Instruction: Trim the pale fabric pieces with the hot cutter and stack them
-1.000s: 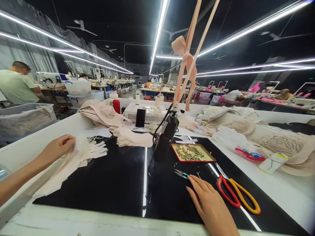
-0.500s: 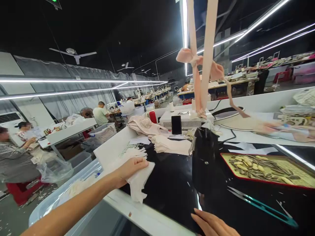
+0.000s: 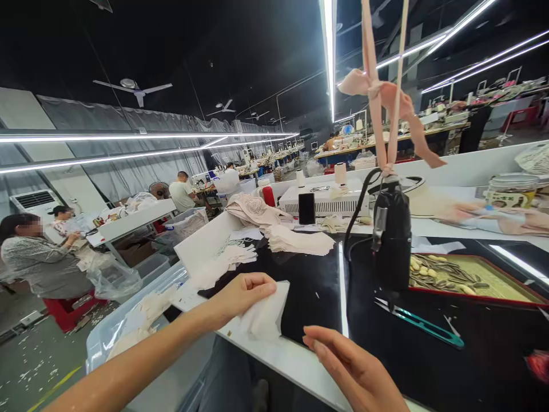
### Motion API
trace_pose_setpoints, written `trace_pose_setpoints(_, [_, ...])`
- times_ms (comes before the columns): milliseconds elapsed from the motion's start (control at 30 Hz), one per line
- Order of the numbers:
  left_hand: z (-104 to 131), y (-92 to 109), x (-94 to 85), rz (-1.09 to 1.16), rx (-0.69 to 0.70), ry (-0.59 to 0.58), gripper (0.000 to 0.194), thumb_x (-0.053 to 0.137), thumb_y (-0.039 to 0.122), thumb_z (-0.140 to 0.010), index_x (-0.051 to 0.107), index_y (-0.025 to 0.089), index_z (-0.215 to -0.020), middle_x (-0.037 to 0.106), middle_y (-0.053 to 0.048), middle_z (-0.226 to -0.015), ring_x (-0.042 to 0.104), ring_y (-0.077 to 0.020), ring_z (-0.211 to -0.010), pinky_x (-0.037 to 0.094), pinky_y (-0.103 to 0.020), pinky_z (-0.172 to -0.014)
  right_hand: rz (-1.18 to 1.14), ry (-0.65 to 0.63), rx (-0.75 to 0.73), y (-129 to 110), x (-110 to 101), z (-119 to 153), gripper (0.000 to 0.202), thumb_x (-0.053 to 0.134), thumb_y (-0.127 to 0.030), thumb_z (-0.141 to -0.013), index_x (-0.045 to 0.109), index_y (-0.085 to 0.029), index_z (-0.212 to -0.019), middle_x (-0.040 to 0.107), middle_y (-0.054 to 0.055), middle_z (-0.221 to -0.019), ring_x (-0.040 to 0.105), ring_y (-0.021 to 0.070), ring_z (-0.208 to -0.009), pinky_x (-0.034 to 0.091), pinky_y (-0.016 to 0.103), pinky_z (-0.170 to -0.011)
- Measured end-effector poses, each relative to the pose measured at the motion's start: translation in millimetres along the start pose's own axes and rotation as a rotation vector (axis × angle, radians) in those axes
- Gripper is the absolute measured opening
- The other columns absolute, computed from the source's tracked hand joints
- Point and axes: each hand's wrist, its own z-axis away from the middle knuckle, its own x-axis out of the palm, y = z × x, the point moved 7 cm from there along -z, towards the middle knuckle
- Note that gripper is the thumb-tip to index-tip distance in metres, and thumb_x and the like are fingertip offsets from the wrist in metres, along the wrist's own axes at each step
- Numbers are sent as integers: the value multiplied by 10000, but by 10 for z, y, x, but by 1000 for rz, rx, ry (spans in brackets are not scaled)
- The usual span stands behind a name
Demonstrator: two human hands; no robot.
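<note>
My left hand (image 3: 246, 294) pinches a small stack of thin white fabric pieces (image 3: 266, 312) over the front edge of the table. To the right, my right hand (image 3: 349, 363) is held with its fingers apart and nothing in it, just above the black tabletop. Beyond the left hand lies a fanned pile of white fabric pieces (image 3: 225, 264). A stack of cream fabric pieces (image 3: 298, 240) rests farther back. A black hand-sized device (image 3: 392, 237) with a cord hangs from pink fabric strips (image 3: 384, 97) beyond my right hand.
Teal thread snips (image 3: 429, 326) lie right of the device, before a red-rimmed tray (image 3: 506, 280) of seeds and peanuts. At the back stand a white vented box (image 3: 326, 200) and a phone (image 3: 306, 209). A clear plastic bin (image 3: 100, 337) is at left; co-workers sit beyond.
My left hand has shifted slightly right with the fabric. My right hand has risen farther into view. The hanging device has moved right and now covers part of the tray.
</note>
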Motion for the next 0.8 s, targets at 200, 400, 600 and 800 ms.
trace_pose_setpoints(200, [122, 138, 146, -36, 71, -28, 621, 803, 769, -772, 737, 168, -912, 581, 16, -737, 447, -126, -668, 311, -235, -592, -209, 99, 90, -270, 364, -32, 491, 667, -699, -930, 816, -284, -1146, 792, 64, -999, 712, 212, -839, 559, 259, -651])
trace_pose_setpoints(400, [193, 133, 147, -24, 118, -18, 660, 782, 800, -757, 749, 166, -938, 567, 23, -748, 411, -118, -667, 288, -235, -590, -158, -16, 11, -403, 542, 63, 459, 637, -697, -940, 802, -269, -908, 748, 43, -939, 632, 182, -773, 466, 257, -622])
trace_pose_setpoints(600, [274, 86, 106, 9, 130, -32, 662, 777, 802, -764, 759, 171, -962, 619, 4, -799, 481, -136, -717, 331, -231, -609, -133, 85, 77, -330, 300, 87, 487, 656, -716, -922, 771, -251, -836, 689, 22, -803, 598, 173, -718, 451, 261, -616])
trace_pose_setpoints(800, [331, 177, 260, 7, 158, -118, 599, 799, 749, -777, 759, 166, -910, 626, 3, -788, 485, -133, -714, 349, -224, -614, -310, 176, 112, -244, 274, -1, 793, 824, -802, -711, 738, -271, -1294, 765, 111, -1225, 681, 309, -1151, 572, 382, -927])
